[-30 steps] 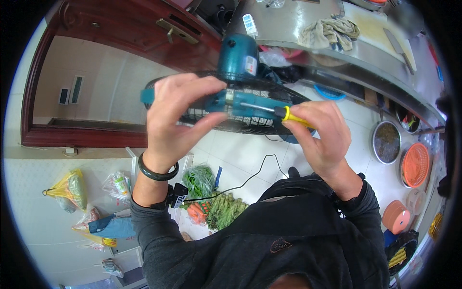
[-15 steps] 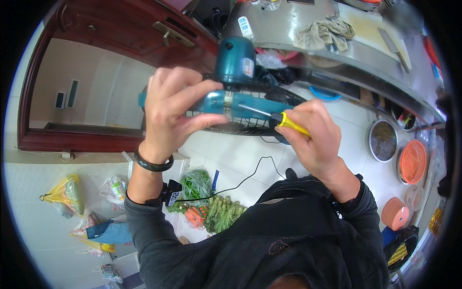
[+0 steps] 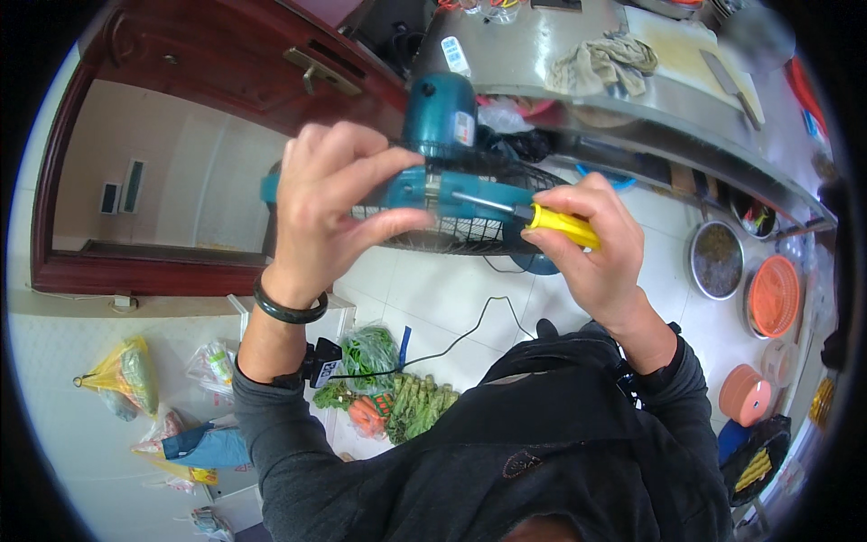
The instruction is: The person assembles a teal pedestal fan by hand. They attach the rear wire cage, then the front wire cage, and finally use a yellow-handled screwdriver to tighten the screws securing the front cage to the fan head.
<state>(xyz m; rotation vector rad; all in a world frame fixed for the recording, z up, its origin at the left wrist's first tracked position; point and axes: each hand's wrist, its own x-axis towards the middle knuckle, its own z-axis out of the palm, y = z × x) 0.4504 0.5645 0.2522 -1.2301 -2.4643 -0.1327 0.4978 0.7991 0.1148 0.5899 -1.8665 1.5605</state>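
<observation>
A teal electric fan with a black wire guard is seen from above, in front of me. My left hand grips the fan's teal rim band, with the thumb on the near side and the fingers on the far side. My right hand holds a screwdriver by its yellow handle. The metal shaft points left along the band, its tip close to a pale metal clip between my hands. Whether the tip touches the clip's screw is too small to tell. The fan's teal motor housing sits beyond the guard.
A steel counter at the back holds a cloth and a knife on a cutting board. Leafy vegetables and carrots lie on the floor below my left arm. Basins and an orange basket stand at the right. A dark cable crosses the floor.
The screwdriver's yellow handle has turned and shifted slightly right in my right hand's fingers. My left hand keeps its hold on the fan's rim; the whole view has shifted a little.
</observation>
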